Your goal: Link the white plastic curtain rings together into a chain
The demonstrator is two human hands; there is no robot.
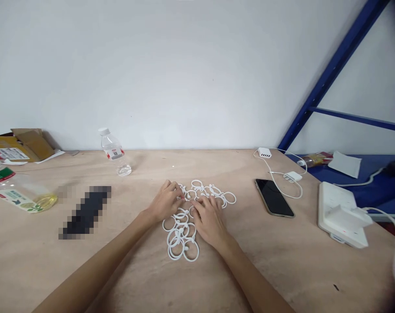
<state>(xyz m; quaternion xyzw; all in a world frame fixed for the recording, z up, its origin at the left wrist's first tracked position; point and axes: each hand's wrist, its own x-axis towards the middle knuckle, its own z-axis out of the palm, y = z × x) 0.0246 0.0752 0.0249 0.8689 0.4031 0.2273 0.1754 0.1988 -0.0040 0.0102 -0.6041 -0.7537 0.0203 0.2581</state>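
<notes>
A pile of several white plastic rings (pixel 184 241) lies on the wooden table (pixel 282 261) in front of me. My left hand (pixel 164 203) rests on the left side of the pile, its fingers curled down onto the rings. My right hand (pixel 208 219) lies on the pile's right side, fingers bent and pressing on the rings. The fingertips of both hands meet near the pile's middle. Whether either hand pinches a single ring is hidden by the fingers.
A small water bottle (pixel 114 152) leans at the back. A bottle with yellow liquid (pixel 21 193) lies far left, by a cardboard box (pixel 21 145). A black phone (pixel 274 198), a white charger with cable (pixel 265 153) and a white power strip (pixel 342 213) sit right. A blue frame (pixel 330 74) rises beyond.
</notes>
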